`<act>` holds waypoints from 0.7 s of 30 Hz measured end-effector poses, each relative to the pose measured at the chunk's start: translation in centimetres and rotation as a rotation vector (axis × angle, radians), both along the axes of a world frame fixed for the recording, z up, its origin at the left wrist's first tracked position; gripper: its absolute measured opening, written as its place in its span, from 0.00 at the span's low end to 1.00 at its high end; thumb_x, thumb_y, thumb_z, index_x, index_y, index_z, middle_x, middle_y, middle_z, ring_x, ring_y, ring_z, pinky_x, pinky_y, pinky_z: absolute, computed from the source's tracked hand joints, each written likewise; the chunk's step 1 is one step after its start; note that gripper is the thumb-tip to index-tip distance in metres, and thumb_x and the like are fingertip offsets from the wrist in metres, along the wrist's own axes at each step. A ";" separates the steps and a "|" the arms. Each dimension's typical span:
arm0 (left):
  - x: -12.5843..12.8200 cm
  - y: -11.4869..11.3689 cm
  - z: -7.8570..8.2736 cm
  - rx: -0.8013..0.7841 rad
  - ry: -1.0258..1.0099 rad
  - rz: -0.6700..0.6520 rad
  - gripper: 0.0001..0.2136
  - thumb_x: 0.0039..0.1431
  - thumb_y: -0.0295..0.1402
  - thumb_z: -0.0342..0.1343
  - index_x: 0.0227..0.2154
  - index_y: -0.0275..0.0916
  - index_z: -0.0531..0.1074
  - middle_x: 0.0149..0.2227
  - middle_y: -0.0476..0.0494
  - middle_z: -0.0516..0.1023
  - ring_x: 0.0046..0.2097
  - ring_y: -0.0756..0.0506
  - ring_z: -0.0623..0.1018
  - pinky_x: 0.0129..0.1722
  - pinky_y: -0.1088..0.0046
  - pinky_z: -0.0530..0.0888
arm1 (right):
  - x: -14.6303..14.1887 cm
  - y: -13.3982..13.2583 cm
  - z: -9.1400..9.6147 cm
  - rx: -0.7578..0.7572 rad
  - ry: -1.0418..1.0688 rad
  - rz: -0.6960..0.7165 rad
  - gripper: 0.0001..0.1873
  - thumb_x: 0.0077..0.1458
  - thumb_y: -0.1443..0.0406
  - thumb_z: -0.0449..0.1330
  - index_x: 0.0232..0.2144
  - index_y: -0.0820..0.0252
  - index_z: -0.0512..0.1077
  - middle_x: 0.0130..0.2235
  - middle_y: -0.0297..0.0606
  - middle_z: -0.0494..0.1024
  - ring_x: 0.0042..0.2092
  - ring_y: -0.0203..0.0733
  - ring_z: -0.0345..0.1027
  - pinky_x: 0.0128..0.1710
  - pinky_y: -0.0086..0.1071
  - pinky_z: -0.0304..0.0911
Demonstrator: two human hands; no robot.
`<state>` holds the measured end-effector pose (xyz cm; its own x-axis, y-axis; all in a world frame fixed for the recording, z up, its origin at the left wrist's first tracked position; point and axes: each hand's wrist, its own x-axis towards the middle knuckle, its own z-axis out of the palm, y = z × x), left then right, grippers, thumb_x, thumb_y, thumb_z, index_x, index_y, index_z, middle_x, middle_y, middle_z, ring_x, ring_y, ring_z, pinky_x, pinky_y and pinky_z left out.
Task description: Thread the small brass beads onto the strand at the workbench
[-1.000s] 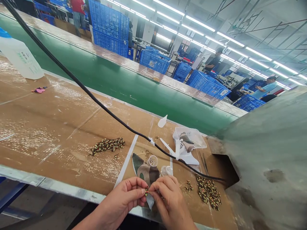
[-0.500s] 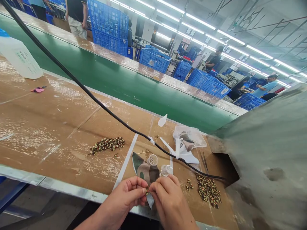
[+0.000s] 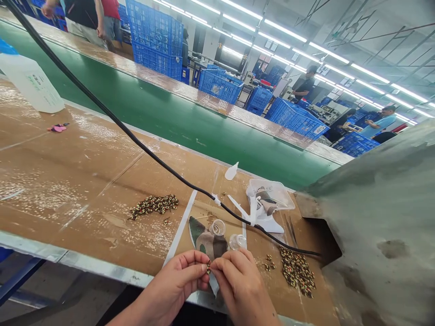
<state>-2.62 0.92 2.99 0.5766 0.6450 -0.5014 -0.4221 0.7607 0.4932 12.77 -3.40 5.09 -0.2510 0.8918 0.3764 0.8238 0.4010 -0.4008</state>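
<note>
My left hand (image 3: 178,278) is closed, its thumb and fingertips pinching a small dark piece with yellow and red marks (image 3: 208,267). Right beside it, my right hand (image 3: 239,280) is closed in a pinch at that piece; whatever lies between its fingertips is too small to make out. Just beyond both hands lies a camouflage cloth (image 3: 200,237), with a clear cup (image 3: 217,227) on it and another clear cup (image 3: 236,242) at its right edge. Similar small pieces form a pile (image 3: 297,271) to the right and another pile (image 3: 154,206) to the left.
A black cable (image 3: 136,140) runs diagonally above the cardboard-covered table (image 3: 112,176). Tweezers (image 3: 292,231), a clear tub (image 3: 272,194) and a white dropper bottle (image 3: 231,171) stand beyond. A plastic jug (image 3: 37,86) is far left, a grey metal housing (image 3: 384,217) right. Behind runs a green belt (image 3: 163,120).
My hands keep nearly the same pinch at the small piece. The view has shifted slightly. In the background, a person has moved left and another in red has come into view.
</note>
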 end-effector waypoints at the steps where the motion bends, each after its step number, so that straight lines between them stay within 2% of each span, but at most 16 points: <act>1: -0.1 0.0 -0.1 -0.004 -0.006 0.000 0.05 0.43 0.23 0.64 0.25 0.33 0.74 0.25 0.47 0.76 0.27 0.52 0.72 0.33 0.74 0.70 | 0.1 -0.1 -0.1 -0.011 0.011 0.003 0.06 0.59 0.71 0.53 0.32 0.58 0.68 0.30 0.35 0.69 0.33 0.39 0.61 0.36 0.34 0.56; 13: 0.1 0.1 -0.2 0.012 -0.013 -0.005 0.05 0.44 0.23 0.64 0.26 0.33 0.75 0.24 0.47 0.76 0.27 0.52 0.72 0.33 0.74 0.70 | 0.5 -0.4 -0.7 -0.110 0.046 -0.029 0.06 0.60 0.70 0.51 0.33 0.56 0.66 0.33 0.35 0.70 0.36 0.39 0.64 0.36 0.32 0.60; 21: -0.1 -0.2 -0.2 0.031 0.022 -0.010 0.04 0.44 0.24 0.64 0.25 0.34 0.74 0.24 0.49 0.75 0.26 0.52 0.72 0.32 0.74 0.69 | 0.4 -0.7 -1.5 -0.107 0.113 -0.047 0.08 0.60 0.71 0.50 0.33 0.57 0.67 0.33 0.35 0.70 0.36 0.37 0.65 0.36 0.30 0.62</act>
<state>-2.74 0.70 2.81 0.5723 0.6549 -0.4935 -0.4032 0.7488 0.5260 13.16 -4.07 3.61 -0.1692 0.9381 0.3023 0.7879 0.3130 -0.5304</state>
